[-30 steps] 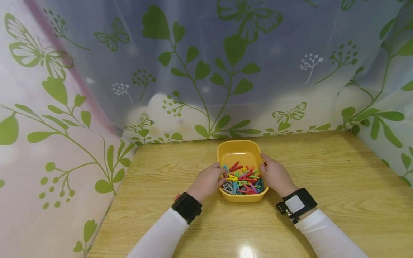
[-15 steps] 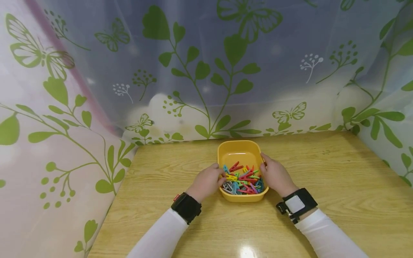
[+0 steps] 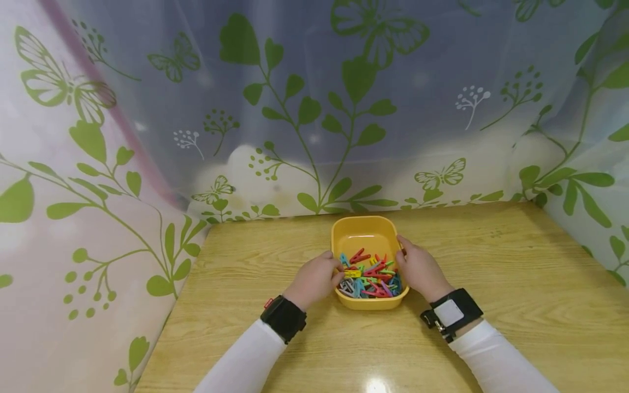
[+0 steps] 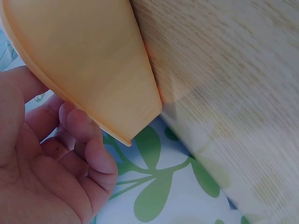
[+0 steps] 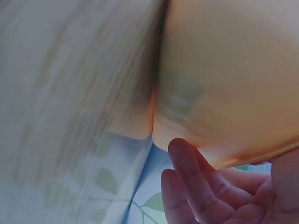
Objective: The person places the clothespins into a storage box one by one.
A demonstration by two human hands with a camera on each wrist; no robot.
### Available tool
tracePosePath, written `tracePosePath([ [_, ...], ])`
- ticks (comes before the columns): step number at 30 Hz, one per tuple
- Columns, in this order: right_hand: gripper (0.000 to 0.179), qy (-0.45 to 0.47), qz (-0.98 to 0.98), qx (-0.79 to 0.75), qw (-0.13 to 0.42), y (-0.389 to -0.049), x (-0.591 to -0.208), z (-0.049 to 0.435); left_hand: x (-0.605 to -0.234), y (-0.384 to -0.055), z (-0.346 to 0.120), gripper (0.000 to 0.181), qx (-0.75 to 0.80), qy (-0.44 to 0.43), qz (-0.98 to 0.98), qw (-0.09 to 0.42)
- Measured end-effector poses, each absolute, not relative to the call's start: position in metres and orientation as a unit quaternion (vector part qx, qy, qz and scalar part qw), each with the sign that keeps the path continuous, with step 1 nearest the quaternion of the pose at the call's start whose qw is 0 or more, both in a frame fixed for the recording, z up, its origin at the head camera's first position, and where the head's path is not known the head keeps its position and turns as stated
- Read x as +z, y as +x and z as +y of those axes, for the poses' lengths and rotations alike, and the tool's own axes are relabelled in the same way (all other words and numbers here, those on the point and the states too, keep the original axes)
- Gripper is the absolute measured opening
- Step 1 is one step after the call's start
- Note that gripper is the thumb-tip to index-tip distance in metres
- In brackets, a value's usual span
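A yellow plastic basin (image 3: 363, 225) stands on the table, with many coloured clothespins (image 3: 378, 286) heaped in its near half. My left hand (image 3: 314, 278) reaches over the basin's left rim and pinches a yellow clothespin (image 3: 352, 273) just above the heap. In the left wrist view, the other fingers (image 4: 100, 149) curl beside the outer wall; the clothespin is hidden there. My right hand (image 3: 421, 270) holds the right rim, thumb at the inner side. Its fingers (image 5: 184, 158) lie along the outside wall in the right wrist view.
The wooden table (image 3: 245, 256) extends on both sides of the basin. A curtain (image 3: 275, 180) printed with leaves and butterflies hangs behind the table's far edge and at both sides. Black bands (image 3: 284, 318) circle both wrists.
The yellow clothespin has turned in my left fingers, from its forked side showing to a flatter edge. My right hand and the basin keep their places; the head view has tilted slightly.
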State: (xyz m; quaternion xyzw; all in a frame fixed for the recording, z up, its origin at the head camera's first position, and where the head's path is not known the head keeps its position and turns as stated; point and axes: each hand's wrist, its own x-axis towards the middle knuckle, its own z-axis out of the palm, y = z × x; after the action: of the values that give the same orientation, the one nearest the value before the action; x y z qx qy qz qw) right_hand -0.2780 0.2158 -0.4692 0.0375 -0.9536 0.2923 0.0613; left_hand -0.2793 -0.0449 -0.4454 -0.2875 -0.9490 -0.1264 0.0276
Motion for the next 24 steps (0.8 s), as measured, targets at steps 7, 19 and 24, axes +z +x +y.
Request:
tracePosePath([
  [7,0.052,0.042,-0.953,0.294,0.053,-0.281,-0.469,0.218,-0.446,-0.278,-0.045,0.021,-0.150,-0.270,-0.950,0.038],
  [19,0.059,0.062,-0.960,0.271,0.043,-0.277,-0.461,0.226,-0.440,-0.278,-0.042,0.029,-0.178,-0.229,-0.951,0.107],
  [24,0.065,0.067,-0.963,0.259,0.042,-0.274,-0.457,0.227,-0.439,-0.279,-0.043,0.044,-0.159,-0.222,-0.956,0.108],
])
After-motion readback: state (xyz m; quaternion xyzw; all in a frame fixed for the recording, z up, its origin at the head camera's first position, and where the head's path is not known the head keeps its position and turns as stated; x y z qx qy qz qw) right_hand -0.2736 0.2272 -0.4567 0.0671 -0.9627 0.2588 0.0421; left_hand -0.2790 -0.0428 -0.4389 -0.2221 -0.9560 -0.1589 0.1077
